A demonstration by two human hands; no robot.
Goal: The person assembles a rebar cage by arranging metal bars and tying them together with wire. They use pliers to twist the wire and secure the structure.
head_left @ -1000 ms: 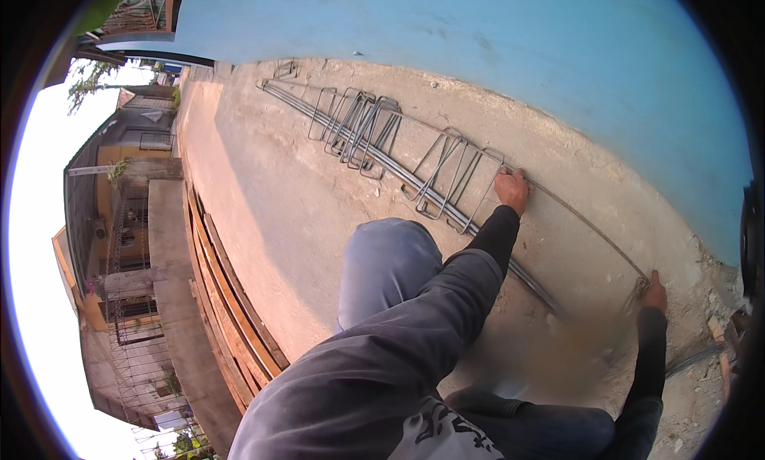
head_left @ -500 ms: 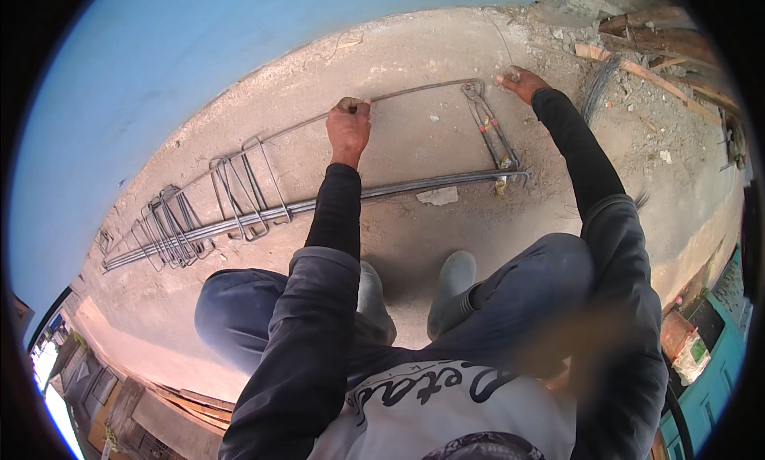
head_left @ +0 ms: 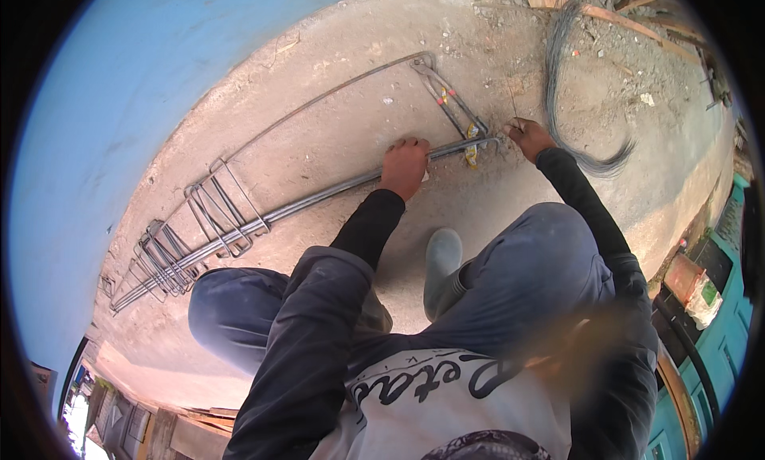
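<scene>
While you crouch on the bare concrete slab (head_left: 335,149), your left hand (head_left: 404,167) is closed, knuckles up, over the long steel bar (head_left: 319,200) that runs across the slab from the cluster of bent stirrups (head_left: 191,237) at its left end to the corner of the frame at its right. The hand sits on the bar close to that right end, just left of the spot where the short cross bars (head_left: 451,101) meet it. Your right hand (head_left: 527,137) rests just beyond the bar's right tip, fingers curled and pinched; a thin strand seems to rise from it, but it is too fine to say for certain what the fingers hold. A small yellowish scrap (head_left: 472,151) lies at the joint between your two hands, touching the bar. A second, thinner bar (head_left: 319,101) arcs along the far side of the slab, near the blue wall (head_left: 119,101), and joins the cross bars at the far right corner of the frame. A bundle of thin grey wire (head_left: 570,93) curves over the rubble at the slab's right edge, its loose tail ending just beside your right wrist. Your grey boot (head_left: 442,269) stands on the slab below the left hand, between your knees.
</scene>
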